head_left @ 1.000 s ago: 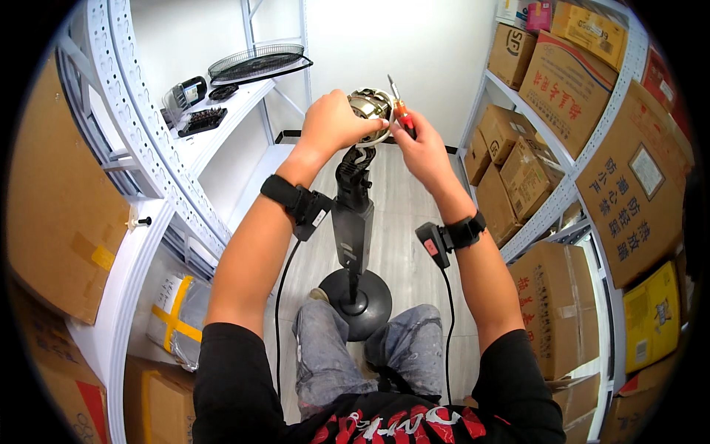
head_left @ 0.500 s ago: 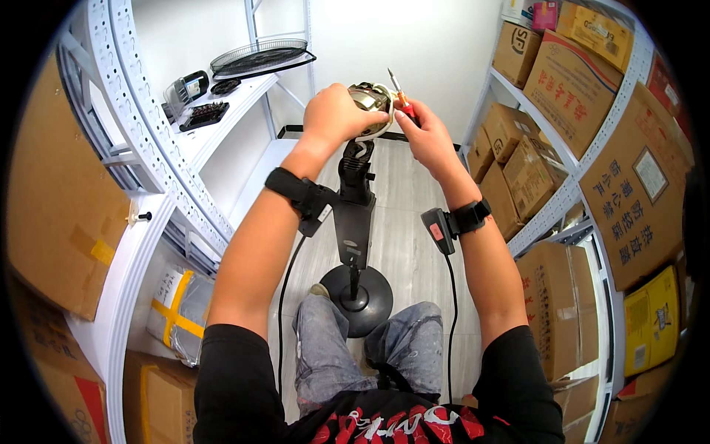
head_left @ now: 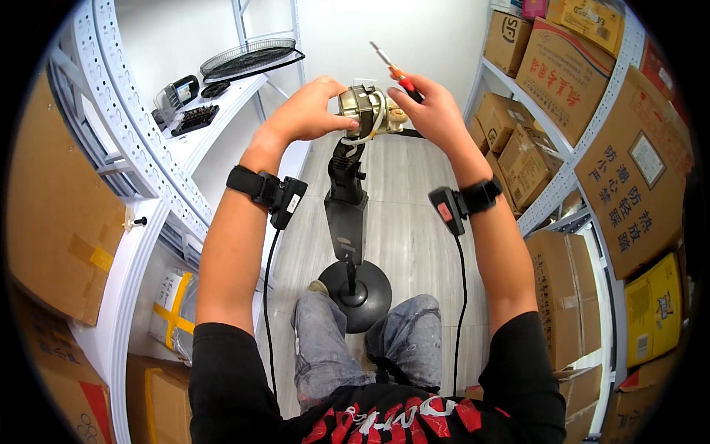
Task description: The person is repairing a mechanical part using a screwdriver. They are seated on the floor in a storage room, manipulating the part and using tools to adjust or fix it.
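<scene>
A bare metal fan motor (head_left: 365,109) with a white cable looped over it tops a black fan stand (head_left: 346,222). My left hand (head_left: 307,112) is closed round the motor's left side, its thumb along the near face. In my right hand (head_left: 434,107) is a screwdriver (head_left: 404,80) with a red and orange handle. Its tip points up and left, clear of the motor. A pale brass-coloured part sticks out of the motor's right side, below the right hand. The stand's round black base (head_left: 373,290) is on the floor between my legs.
On the left shelf (head_left: 211,133) lie a round fan grille (head_left: 251,63), a dark case of small bits (head_left: 194,120) and a clear-and-black container (head_left: 181,90). Shelves of cardboard boxes (head_left: 566,78) line the right. Cables hang from both wrist straps.
My right hand has lifted off the motor with the screwdriver, which now tilts further left. The left hand has shifted left, still on the motor, and more of the motor shows.
</scene>
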Tool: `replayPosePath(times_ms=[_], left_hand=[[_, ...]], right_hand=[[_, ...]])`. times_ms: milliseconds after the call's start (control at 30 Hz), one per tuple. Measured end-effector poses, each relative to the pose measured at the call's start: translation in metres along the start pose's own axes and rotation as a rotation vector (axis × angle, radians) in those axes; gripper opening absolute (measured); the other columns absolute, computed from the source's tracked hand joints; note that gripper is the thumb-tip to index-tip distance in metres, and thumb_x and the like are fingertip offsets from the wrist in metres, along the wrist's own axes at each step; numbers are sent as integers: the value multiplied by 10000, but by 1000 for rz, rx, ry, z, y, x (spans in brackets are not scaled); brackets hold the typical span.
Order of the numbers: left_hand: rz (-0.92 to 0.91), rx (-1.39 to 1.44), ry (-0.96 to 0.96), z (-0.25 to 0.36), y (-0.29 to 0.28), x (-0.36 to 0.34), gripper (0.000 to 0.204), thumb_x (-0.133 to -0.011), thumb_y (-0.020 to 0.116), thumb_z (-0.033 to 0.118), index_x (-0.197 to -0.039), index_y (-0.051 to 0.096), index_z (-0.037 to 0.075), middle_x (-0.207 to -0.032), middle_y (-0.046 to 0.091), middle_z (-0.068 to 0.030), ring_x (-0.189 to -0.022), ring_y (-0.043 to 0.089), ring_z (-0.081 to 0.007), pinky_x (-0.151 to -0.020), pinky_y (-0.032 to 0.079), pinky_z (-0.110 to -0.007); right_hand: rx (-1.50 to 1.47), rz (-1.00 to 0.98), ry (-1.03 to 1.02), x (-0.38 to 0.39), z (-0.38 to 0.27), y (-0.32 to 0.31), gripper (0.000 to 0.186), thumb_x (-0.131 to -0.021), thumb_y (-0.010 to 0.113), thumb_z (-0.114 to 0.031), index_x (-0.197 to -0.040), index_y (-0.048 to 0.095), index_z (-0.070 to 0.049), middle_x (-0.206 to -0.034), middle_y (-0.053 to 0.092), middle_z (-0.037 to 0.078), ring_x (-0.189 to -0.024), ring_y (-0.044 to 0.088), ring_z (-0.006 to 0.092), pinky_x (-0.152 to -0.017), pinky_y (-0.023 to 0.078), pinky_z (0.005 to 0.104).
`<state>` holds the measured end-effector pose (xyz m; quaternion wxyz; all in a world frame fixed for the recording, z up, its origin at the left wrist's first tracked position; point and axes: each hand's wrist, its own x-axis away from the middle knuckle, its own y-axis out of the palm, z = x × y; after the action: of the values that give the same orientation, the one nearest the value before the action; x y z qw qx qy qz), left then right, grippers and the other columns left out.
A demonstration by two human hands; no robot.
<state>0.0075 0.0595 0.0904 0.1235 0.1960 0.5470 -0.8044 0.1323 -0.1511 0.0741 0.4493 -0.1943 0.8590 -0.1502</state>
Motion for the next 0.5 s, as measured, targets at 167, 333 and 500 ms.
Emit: replayPosePath(times_ms=[167, 333, 500], left_hand=[[-178, 41, 88, -16, -19, -4, 620, -792, 792, 243, -1347, 585, 60, -1374, 545, -115, -1284, 514, -286, -1096, 401, -366], [-261, 116, 176, -18, -28, -10, 573, -821, 691, 75, -1382, 585, 124, -1428, 560, -95, -1322, 517, -270, -1141, 375, -359], [92, 105, 211, -18, -16, 25, 609, -798, 519, -90, -1373, 590, 99, -1435, 567, -109, -1343, 517, -279, -1137, 386, -351]], right_hand=[[72, -195, 79, -15, -11, -2, 404, -914, 686, -396, -1097, 713, -38, -757, 665, 76, -666, 599, 190, -645, 485, 335], [114, -458, 193, -18, -24, -10, 444, -968, 648, -387, -1171, 684, 6, -717, 562, -5, -677, 497, 93, -632, 427, 283], [49, -587, 353, -6, -50, -10, 438, -976, 639, -391, -1182, 688, -8, -730, 556, -35, -675, 486, 79, -610, 407, 262]])
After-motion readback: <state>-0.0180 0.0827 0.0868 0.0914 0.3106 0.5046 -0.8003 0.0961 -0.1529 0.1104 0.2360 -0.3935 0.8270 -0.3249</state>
